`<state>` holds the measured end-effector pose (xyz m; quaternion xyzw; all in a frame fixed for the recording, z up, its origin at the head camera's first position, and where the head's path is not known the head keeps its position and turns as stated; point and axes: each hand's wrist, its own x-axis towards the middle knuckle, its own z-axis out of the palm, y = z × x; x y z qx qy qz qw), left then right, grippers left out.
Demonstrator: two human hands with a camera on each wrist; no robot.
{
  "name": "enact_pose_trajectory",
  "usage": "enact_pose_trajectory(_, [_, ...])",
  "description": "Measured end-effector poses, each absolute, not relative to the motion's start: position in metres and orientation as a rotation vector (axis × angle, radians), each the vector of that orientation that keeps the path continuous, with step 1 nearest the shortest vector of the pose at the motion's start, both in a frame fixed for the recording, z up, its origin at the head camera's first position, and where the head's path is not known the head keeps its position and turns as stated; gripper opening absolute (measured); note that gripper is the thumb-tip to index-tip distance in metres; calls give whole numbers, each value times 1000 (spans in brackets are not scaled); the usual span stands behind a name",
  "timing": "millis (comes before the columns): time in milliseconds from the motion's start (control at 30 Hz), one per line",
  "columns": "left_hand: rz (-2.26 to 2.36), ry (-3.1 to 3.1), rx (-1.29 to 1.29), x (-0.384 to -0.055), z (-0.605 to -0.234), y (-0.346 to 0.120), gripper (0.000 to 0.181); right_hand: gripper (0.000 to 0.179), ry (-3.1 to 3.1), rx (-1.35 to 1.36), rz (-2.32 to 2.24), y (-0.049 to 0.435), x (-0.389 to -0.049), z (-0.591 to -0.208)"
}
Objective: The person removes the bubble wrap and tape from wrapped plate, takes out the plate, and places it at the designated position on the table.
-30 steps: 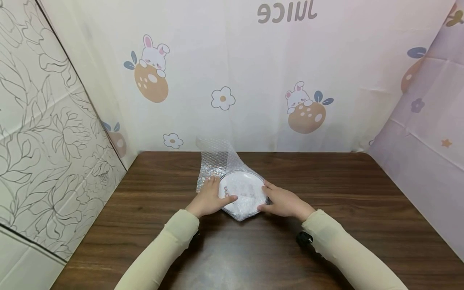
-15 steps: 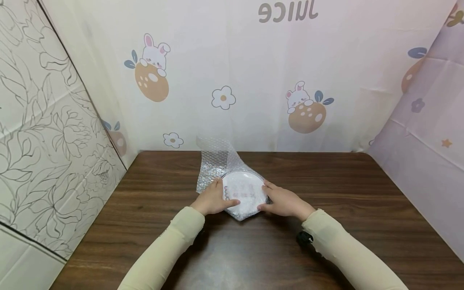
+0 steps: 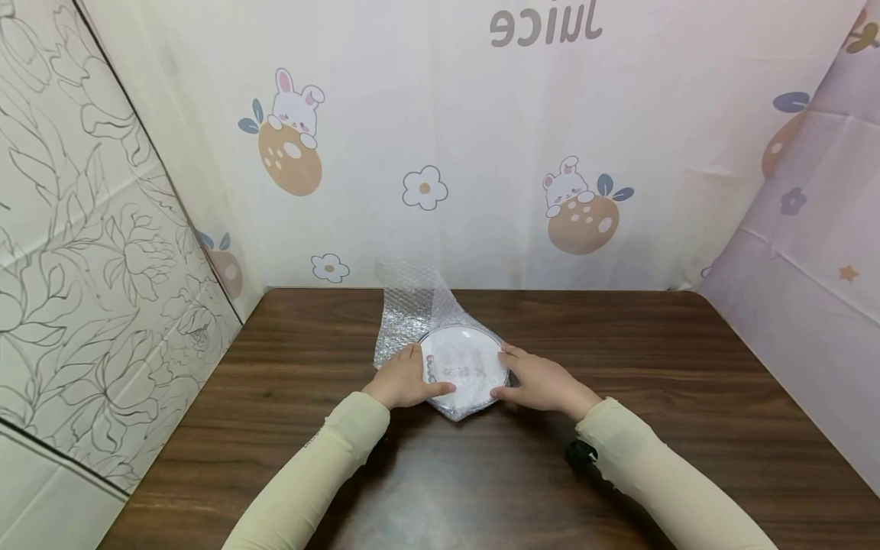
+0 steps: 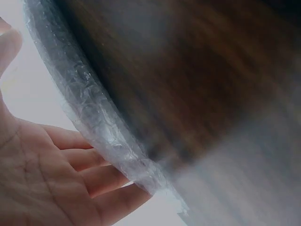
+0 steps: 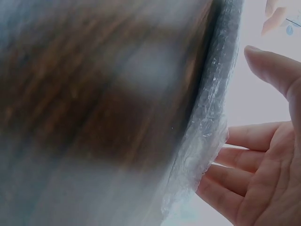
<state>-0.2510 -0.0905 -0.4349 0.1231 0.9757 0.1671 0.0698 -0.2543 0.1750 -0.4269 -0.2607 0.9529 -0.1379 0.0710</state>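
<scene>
A flat, round white plate-like object [image 3: 470, 359] with faint printing lies in bubble wrap [image 3: 406, 313] at the table's middle. Its loose wrap flap extends back and to the left. On the left edge rests my left hand [image 3: 408, 380], thumb lying over the top. My right hand [image 3: 543, 380] touches the opposite edge. In the left wrist view, nearly straight fingers [image 4: 106, 179] meet the wrapped rim [image 4: 89, 103]. Similarly extended fingers [image 5: 230, 174] touch the wrapped side [image 5: 207, 113] in the right wrist view, with the thumb spread apart.
A dark wood-grain table [image 3: 619, 336] lies under everything. Behind it hangs a pale printed cloth [image 3: 481, 153] against the back edge. A floral-patterned panel [image 3: 103, 229] stands at the left, and a lilac cloth [image 3: 818, 305] hangs at the right.
My left hand has shifted slightly right and toward me along the object's edge, uncovering a bit of the loose flap. The right hand and wrapped object have barely moved.
</scene>
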Motion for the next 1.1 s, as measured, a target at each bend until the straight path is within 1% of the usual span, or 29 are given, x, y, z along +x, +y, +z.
enact_pose_trajectory(200, [485, 2930, 358, -252, -436, -90, 115, 71, 2899, -815, -412, 175, -256, -421])
enact_pose_trajectory(333, [470, 2919, 356, -253, -436, -91, 115, 62, 2973, -861, -377, 173, -259, -415])
enact_pose_trajectory(533, [461, 2912, 371, -253, -435, -91, 116, 39, 3125, -875, -388, 174, -265, -414])
enact_pose_trajectory(700, [459, 2911, 373, -251, -434, -90, 116, 17, 3188, -800, -501, 177, -273, -415])
enact_pose_trajectory(767, [466, 2911, 363, -251, -433, -89, 116, 11, 3211, -781, -549, 179, -277, -414])
enact_pose_trajectory(867, [474, 2913, 345, -251, -432, -88, 116, 8, 3234, -758, -604, 182, -282, -412])
enact_pose_trajectory(1100, [455, 2919, 335, -250, -432, -87, 115, 11, 3233, -680, -716, 191, -295, -413])
